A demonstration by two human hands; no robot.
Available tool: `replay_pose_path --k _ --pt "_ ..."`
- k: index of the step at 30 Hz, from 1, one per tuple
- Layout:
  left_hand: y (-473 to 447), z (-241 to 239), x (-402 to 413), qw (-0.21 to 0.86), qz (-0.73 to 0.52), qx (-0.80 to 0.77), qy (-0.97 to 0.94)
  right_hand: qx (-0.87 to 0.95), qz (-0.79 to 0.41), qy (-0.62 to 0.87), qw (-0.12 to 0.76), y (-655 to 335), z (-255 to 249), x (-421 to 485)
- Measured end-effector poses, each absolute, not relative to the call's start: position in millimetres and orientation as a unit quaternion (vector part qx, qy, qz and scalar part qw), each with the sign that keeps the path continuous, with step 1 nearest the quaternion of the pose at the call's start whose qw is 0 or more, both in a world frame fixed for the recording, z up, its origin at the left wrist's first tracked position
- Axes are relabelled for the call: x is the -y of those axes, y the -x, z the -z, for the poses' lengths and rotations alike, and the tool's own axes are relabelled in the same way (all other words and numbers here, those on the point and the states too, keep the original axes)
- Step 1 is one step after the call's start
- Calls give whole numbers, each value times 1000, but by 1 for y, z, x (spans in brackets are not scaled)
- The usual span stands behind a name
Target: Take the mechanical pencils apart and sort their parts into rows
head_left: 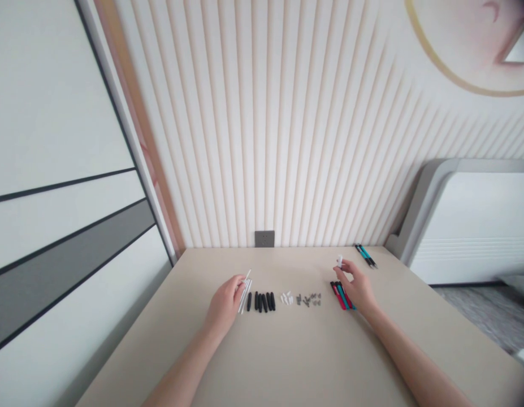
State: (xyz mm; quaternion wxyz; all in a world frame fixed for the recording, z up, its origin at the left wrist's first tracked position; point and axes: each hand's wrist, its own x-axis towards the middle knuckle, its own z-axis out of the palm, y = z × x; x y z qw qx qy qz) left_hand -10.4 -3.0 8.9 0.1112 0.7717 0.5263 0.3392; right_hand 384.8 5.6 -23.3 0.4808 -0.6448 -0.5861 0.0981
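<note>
My left hand point(226, 299) is closed in a pinch on a thin white pen refill point(248, 273), which slants up past the fingertips. Under and beside those fingers lie more white refills point(245, 298) in a bundle, partly hidden. My right hand point(355, 285) pinches a small white pen part point(340, 260), held up above the table. Just below that hand are red, teal and black pen barrels point(340, 295), partly covered by it. Between the hands lie several black pen grips point(264, 302), small white pieces point(286, 298) and small grey metallic pieces point(308, 299).
Two teal-and-black pens point(366, 256) lie at the back right of the beige table point(287, 356). A ribbed wall with a dark socket point(264, 238) rises behind the table. A white panelled cabinet point(66, 237) stands left, a grey-white headboard point(477, 226) right.
</note>
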Motion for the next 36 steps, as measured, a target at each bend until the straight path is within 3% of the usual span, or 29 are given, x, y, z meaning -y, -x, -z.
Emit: replay_pose_path --k 7,10,15,19,25,32,36 --pt "4 -14 10 106 -360 -508 -775 565 -192 591 543 -360 9 0" --pt "4 -13 11 103 -365 -502 -778 511 -303 538 598 -327 -11 10" --pt "1 -12 14 121 -362 -497 -780 468 -474 454 591 -262 -33 34" --pt "-2 -17 18 114 -352 -457 -809 493 -447 451 594 -228 -14 52" --pt "-8 -23 24 92 -308 -413 -852 679 -354 432 477 -218 7 70" --pt "-12 -23 26 89 -312 -393 -860 665 -331 528 411 -223 6 63" --pt "-14 -27 29 90 -306 -390 -864 717 -245 511 405 -224 3 64"
